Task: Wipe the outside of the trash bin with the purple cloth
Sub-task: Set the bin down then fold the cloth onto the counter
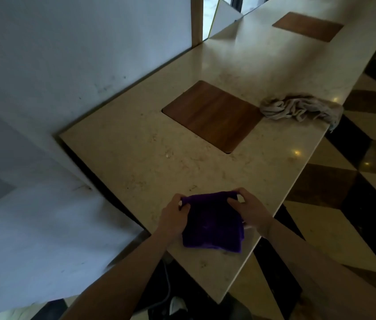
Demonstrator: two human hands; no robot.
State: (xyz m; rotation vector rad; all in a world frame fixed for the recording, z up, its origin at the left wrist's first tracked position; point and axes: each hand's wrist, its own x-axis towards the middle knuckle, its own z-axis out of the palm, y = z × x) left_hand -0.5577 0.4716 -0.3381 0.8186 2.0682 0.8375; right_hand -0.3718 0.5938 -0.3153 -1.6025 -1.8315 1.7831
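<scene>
A long counter [136, 158] runs from the person toward 1 o'clock. A wall [66, 54] stands along its left side, at 10 o'clock. The floor [355, 181] lies below on the right, at 3 o'clock.

A folded cloth [212, 225] lies on the near end of the counter, at 6 o'clock. The left hand [175, 218] is on its left edge. The right hand [249, 209] is on its right edge.

A square lid [213, 116] sits in the counter beyond the cloth, at 12 o'clock. A second square lid [308, 26] sits far off at 1 o'clock.

A crumpled rag [302, 108] lies just right of the near lid, at 2 o'clock. It reaches the counter's right edge and hangs over a little.

A shoe [177, 306] is on the floor under the near end.
</scene>
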